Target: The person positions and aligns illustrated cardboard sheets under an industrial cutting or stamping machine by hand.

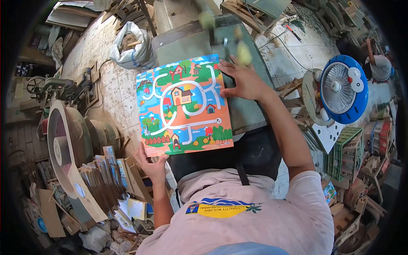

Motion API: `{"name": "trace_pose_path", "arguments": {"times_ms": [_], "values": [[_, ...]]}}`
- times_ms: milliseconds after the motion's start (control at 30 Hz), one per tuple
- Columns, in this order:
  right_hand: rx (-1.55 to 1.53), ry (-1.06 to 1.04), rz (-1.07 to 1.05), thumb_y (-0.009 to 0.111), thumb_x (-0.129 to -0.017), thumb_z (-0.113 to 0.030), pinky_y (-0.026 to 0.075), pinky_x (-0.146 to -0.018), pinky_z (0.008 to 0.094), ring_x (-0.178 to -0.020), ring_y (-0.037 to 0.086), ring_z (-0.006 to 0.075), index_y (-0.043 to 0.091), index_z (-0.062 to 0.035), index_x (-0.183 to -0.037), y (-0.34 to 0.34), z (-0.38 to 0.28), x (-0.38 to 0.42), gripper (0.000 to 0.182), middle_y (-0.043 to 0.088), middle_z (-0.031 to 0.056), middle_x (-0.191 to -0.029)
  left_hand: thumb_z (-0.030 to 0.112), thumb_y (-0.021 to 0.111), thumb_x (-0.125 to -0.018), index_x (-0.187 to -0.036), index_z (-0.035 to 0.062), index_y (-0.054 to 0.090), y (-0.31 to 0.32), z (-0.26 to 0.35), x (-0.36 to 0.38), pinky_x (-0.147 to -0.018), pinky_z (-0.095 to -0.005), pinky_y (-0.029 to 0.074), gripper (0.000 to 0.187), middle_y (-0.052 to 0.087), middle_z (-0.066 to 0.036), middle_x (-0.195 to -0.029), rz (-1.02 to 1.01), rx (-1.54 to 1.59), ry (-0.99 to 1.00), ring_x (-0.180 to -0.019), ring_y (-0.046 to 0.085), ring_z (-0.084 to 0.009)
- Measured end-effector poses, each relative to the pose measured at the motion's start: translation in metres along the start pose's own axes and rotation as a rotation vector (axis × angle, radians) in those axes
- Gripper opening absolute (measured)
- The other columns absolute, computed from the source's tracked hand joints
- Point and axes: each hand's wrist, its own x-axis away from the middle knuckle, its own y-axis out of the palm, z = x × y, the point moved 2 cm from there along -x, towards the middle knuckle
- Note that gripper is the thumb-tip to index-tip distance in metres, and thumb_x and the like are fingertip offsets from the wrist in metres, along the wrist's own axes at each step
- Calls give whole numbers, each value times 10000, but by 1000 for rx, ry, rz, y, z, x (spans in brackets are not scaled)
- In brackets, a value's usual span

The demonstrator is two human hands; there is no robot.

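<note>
A square printed board (193, 114) with white winding tracks, a house and trees is held level in front of me. My left hand (153, 167) grips its lower left corner, with the thumb near the bottom edge. At the upper right edge, my right hand (243, 80) grips the board between thumb and fingers. Under and beyond the board is a grey-green metal machine table (250, 110). A blurred yellow-green part (244, 52) and a thin upright metal part stand close past my right fingertips.
A white sack (134, 46) of scraps stands on the tiled floor beyond the board. To the left are a large round machine housing (63, 140) and stacked thin boards (100, 172). A blue fan (343, 87) and green crate (340, 155) are right; another person (379, 66) sits farther off.
</note>
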Motion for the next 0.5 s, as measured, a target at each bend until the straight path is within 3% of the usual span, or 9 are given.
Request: {"name": "trace_pose_path", "arguments": {"times_ms": [100, 167, 200, 400, 500], "values": [[-20, 6, -27, 809, -816, -628, 181, -1278, 651, -1559, 383, 320, 477, -170, -1609, -3, -1, -3, 973, 446, 122, -1671, 1, 931, -669, -1589, -63, 406, 4, -2, 3, -1183, -395, 439, 1060, 529, -128, -1484, 10, 48, -4, -1374, 554, -261], [-16, 15, -52, 873, -786, -562, 209, -1250, 634, -1610, 285, 374, 446, -199, -1638, -2, 2, -6, 1020, 423, 9, -1705, -2, 925, -676, -1588, -64, 407, 6, -2, 3, -1186, -396, 436, 1051, 536, -135, -1484, 16, 76, 0, -1375, 553, -262], [-17, 15, -50, 873, -786, -562, 209, -1250, 634, -1610, 285, 374, 446, -199, -1638, -3, 2, -6, 1020, 423, 9, -1705, 2, 927, -677, -1588, -65, 407, 7, -2, 3, -1189, -397, 431, 1051, 534, -137, -1483, 16, 70, 1, -1375, 552, -261], [14, -52, -13, 877, -790, -538, 231, -1272, 591, -1605, 289, 381, 443, -167, -1634, 1, 11, -8, 1019, 441, 54, -1689, 7, 931, -666, -1585, -61, 411, 8, 2, 4, -1196, -402, 420, 1059, 526, -133, -1468, 24, 11, 9, -1372, 550, -263], [-33, -66, -13, 815, -820, -613, 173, -1284, 643, -1570, 362, 312, 486, -150, -1604, -1, 10, -10, 968, 441, 131, -1671, 8, 927, -659, -1580, -52, 421, 9, 2, 3, -1193, -402, 422, 1052, 526, -131, -1446, 29, -25, 12, -1370, 549, -270]]}}
